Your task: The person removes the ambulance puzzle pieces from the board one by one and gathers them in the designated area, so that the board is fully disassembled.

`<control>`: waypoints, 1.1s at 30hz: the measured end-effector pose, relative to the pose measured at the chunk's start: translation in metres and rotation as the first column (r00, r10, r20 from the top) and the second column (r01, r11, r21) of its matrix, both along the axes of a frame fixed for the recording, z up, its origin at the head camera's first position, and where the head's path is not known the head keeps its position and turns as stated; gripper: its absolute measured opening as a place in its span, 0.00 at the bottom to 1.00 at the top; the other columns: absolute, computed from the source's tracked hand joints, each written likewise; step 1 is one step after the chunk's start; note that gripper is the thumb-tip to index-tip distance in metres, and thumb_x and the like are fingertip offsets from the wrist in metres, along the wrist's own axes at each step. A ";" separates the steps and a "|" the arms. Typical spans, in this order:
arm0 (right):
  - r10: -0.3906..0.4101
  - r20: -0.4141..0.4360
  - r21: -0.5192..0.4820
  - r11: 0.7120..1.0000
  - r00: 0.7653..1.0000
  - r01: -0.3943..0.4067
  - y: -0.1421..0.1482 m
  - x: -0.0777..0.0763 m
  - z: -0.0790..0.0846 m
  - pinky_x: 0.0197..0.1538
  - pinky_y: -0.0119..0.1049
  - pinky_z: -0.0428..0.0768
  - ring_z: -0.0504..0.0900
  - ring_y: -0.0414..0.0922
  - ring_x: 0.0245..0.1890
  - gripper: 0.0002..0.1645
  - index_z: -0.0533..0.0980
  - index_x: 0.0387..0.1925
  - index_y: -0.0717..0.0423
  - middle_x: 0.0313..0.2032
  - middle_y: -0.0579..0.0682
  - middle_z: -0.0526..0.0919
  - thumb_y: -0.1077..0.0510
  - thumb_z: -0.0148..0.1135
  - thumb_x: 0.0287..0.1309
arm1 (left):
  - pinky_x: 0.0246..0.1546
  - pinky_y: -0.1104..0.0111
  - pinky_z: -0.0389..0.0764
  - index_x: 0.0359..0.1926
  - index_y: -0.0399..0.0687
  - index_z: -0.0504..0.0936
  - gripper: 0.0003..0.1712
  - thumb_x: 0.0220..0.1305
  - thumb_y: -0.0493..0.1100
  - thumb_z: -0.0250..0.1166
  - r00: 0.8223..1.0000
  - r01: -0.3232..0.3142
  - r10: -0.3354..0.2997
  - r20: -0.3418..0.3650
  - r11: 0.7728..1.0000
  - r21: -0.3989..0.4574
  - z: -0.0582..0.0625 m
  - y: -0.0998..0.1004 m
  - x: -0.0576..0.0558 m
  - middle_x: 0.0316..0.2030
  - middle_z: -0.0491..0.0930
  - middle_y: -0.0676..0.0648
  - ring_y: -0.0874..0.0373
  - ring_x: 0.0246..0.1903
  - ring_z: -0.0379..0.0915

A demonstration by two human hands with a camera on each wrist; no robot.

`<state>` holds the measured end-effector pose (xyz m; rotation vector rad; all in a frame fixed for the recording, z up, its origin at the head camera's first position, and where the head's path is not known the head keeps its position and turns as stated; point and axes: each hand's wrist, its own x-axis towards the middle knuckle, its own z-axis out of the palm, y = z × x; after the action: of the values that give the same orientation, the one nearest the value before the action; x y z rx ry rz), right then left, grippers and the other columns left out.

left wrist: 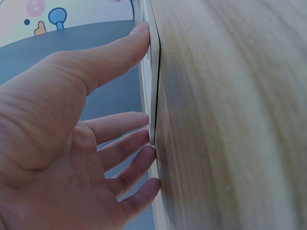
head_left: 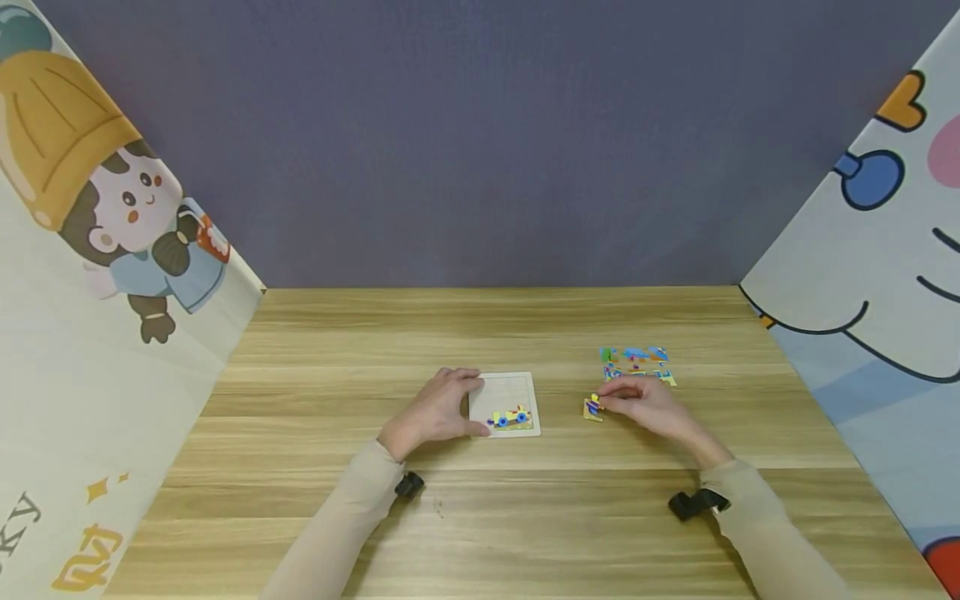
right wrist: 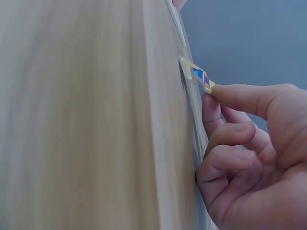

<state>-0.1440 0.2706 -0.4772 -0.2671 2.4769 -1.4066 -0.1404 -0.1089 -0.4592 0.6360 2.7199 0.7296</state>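
A square pale puzzle tray (head_left: 504, 388) lies flat on the table, with joined pieces along its bottom showing a yellow vehicle with blue wheels (head_left: 513, 418). My left hand (head_left: 441, 407) spans the tray's left side. Its thumb (left wrist: 120, 50) rests on the edge, and the spread fingers touch near the upper left corner and the table. To the right of the tray, my right hand (head_left: 647, 405) pinches a small yellow, blue and purple puzzle piece (head_left: 592, 407) between thumb and index finger. That puzzle piece (right wrist: 197, 74) is tilted up from the table, and the other fingers are curled beneath.
Several colourful puzzle pieces (head_left: 634, 357) lie grouped behind the right hand, which partly hides them. The wood-grain table (head_left: 360, 333) meets a dark grey back panel (head_left: 480, 167). Printed cartoon panels stand on both sides. A black wrist camera is worn on each sleeve.
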 end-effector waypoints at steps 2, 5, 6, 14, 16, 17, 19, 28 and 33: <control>0.005 -0.011 0.023 1.000 1.000 -0.004 0.006 0.001 0.002 0.48 0.25 0.83 0.86 0.29 0.42 0.15 0.86 0.51 0.64 0.49 0.60 0.91 0.58 0.71 0.69 | 0.82 0.46 0.61 0.73 0.39 0.75 0.51 0.55 0.57 0.83 1.000 -0.001 0.001 0.004 1.000 0.002 0.001 0.000 0.000 0.79 0.67 0.42 0.38 0.78 0.61; 0.012 -0.023 0.046 0.999 1.000 -0.011 0.016 0.001 0.003 0.48 0.24 0.83 0.85 0.28 0.43 0.14 0.86 0.51 0.65 0.50 0.61 0.91 0.59 0.70 0.69 | 0.82 0.45 0.60 0.74 0.39 0.75 0.51 0.55 0.57 0.83 1.000 -0.003 0.003 0.010 1.000 0.007 0.001 0.000 0.001 0.79 0.67 0.42 0.37 0.78 0.60; 0.014 -0.028 0.054 0.998 1.000 -0.012 0.019 0.001 0.004 0.47 0.24 0.83 0.85 0.28 0.43 0.14 0.86 0.51 0.64 0.50 0.61 0.91 0.59 0.70 0.69 | 0.82 0.46 0.60 0.74 0.39 0.75 0.51 0.55 0.57 0.83 1.000 -0.003 0.003 0.011 1.000 0.006 0.001 -0.001 0.001 0.79 0.67 0.42 0.38 0.78 0.60; 0.011 -0.075 0.195 0.981 0.997 0.004 0.033 -0.001 0.010 0.45 0.27 0.82 0.87 0.36 0.41 0.13 0.87 0.49 0.61 0.44 0.55 0.92 0.56 0.71 0.69 | 0.82 0.46 0.60 0.74 0.40 0.74 0.51 0.56 0.57 0.83 1.000 0.001 -0.001 0.010 1.000 -0.006 -0.002 -0.001 0.000 0.80 0.66 0.44 0.39 0.78 0.60; -0.002 -0.076 0.227 0.974 0.997 0.019 0.034 -0.002 0.009 0.47 0.29 0.82 0.87 0.38 0.41 0.13 0.88 0.48 0.60 0.43 0.54 0.93 0.55 0.72 0.68 | 0.82 0.46 0.60 0.75 0.40 0.74 0.51 0.56 0.57 0.83 1.000 0.000 0.000 0.013 1.000 -0.010 -0.001 -0.001 0.000 0.80 0.66 0.44 0.40 0.79 0.60; -0.007 -0.078 0.240 0.971 0.997 0.026 0.035 -0.003 0.009 0.48 0.31 0.82 0.88 0.39 0.41 0.13 0.88 0.48 0.59 0.43 0.53 0.93 0.55 0.72 0.68 | 0.82 0.46 0.60 0.75 0.41 0.74 0.51 0.56 0.57 0.83 1.000 0.000 0.000 0.012 1.000 -0.010 -0.002 0.000 0.000 0.80 0.66 0.44 0.40 0.79 0.59; -0.013 -0.086 0.263 0.964 0.996 0.035 0.035 -0.004 0.008 0.50 0.35 0.82 0.88 0.40 0.42 0.12 0.88 0.48 0.57 0.43 0.52 0.93 0.54 0.72 0.68 | 0.82 0.46 0.59 0.75 0.40 0.74 0.51 0.56 0.58 0.83 1.000 -0.001 0.001 0.011 1.000 -0.011 -0.001 0.000 0.000 0.80 0.66 0.44 0.39 0.79 0.59; -0.034 -0.177 0.312 0.946 0.984 0.089 0.030 -0.009 0.007 0.49 0.41 0.81 0.89 0.44 0.41 0.08 0.88 0.44 0.54 0.39 0.50 0.94 0.56 0.73 0.67 | 0.82 0.47 0.61 0.74 0.40 0.74 0.51 0.55 0.57 0.83 1.000 0.003 -0.003 0.011 1.000 -0.007 -0.001 0.000 0.000 0.79 0.67 0.43 0.39 0.78 0.61; -0.039 -0.216 0.323 0.940 0.976 0.109 0.029 -0.011 0.006 0.48 0.42 0.81 0.90 0.45 0.41 0.07 0.89 0.44 0.54 0.38 0.50 0.94 0.57 0.74 0.66 | 0.83 0.47 0.59 0.75 0.41 0.74 0.51 0.56 0.57 0.83 1.000 0.000 0.000 0.012 1.000 -0.011 -0.002 0.000 -0.001 0.79 0.67 0.44 0.40 0.78 0.60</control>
<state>-0.1548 0.2992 -0.4714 -0.2586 2.8703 -1.0007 -0.1410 -0.1089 -0.4610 0.6276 2.7114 0.7159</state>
